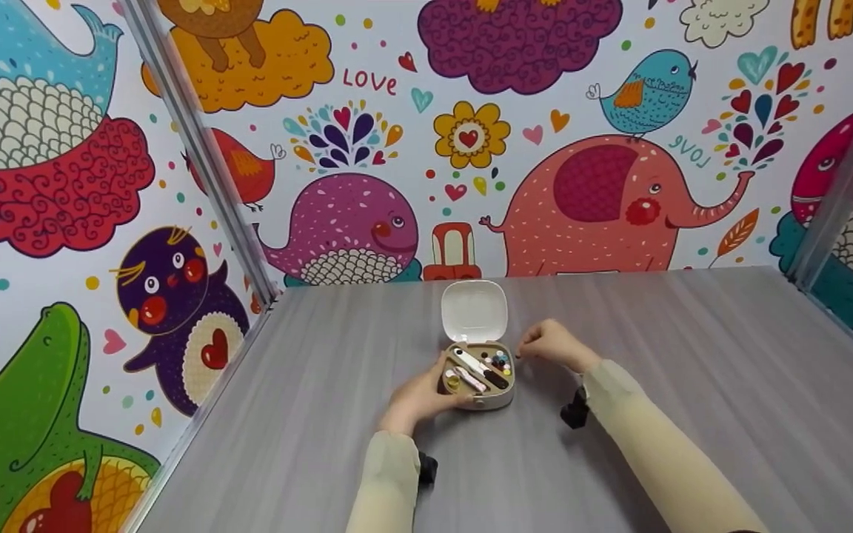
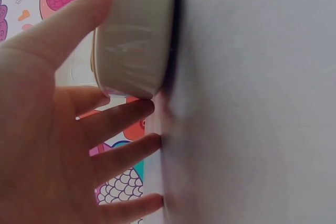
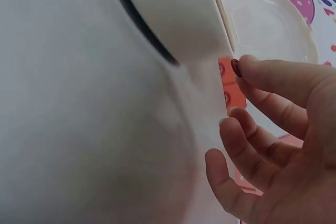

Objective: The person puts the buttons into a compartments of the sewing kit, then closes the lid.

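A small cream sewing box (image 1: pixel 497 403) stands on the table with its white lid (image 1: pixel 474 311) raised. Inside, a tan tray holds a white-and-black tool (image 1: pixel 475 363), a pale slim tool (image 1: pixel 469 378) and several coloured buttons (image 1: pixel 501 361). My left hand (image 1: pixel 417 400) grips the box by its left front corner, thumb at the front and index finger along the side; the other fingers are spread apart in the left wrist view. Just right of the box, my right hand (image 1: pixel 556 346) pinches a small dark reddish-brown button (image 3: pixel 236 67) between thumb and index finger.
The grey wood-grain table (image 1: pixel 308 414) extends around the box on all sides. Behind it rises a wall (image 1: pixel 471 185) printed with cartoon animals, and metal posts (image 1: pixel 197 141) edge the panels. A black wrist camera (image 1: pixel 575 409) sits under the right wrist.
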Demonstrator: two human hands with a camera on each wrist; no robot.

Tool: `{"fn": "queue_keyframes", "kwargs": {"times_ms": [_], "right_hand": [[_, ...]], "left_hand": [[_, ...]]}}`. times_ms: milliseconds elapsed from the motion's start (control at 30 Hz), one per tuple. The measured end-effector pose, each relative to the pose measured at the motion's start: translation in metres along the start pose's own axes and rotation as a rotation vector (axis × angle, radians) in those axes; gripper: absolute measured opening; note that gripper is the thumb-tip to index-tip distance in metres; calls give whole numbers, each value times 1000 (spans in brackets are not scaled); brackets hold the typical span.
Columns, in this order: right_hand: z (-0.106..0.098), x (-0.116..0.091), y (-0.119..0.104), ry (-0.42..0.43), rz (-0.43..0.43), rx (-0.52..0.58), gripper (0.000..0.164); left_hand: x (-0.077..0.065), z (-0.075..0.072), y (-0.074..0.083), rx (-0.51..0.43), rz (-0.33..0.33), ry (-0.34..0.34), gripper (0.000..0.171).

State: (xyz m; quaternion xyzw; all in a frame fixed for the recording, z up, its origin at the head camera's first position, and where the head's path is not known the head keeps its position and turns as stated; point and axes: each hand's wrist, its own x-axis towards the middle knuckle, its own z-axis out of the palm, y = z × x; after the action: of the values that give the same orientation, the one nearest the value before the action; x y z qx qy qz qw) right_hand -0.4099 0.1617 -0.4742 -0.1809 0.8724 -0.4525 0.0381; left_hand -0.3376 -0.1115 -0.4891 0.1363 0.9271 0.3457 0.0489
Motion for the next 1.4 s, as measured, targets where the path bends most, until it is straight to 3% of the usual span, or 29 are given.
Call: {"fn": "queue_keyframes", "kwargs": {"times_ms": [400, 1400], "right_hand": [[19, 15, -16, 126, -4, 25, 7], [39, 22, -18, 142, -26, -99, 10]], "left_hand": [[1, -1, 6, 10, -4, -12, 101], [-1, -2, 5, 47, -11, -3, 101]]}}
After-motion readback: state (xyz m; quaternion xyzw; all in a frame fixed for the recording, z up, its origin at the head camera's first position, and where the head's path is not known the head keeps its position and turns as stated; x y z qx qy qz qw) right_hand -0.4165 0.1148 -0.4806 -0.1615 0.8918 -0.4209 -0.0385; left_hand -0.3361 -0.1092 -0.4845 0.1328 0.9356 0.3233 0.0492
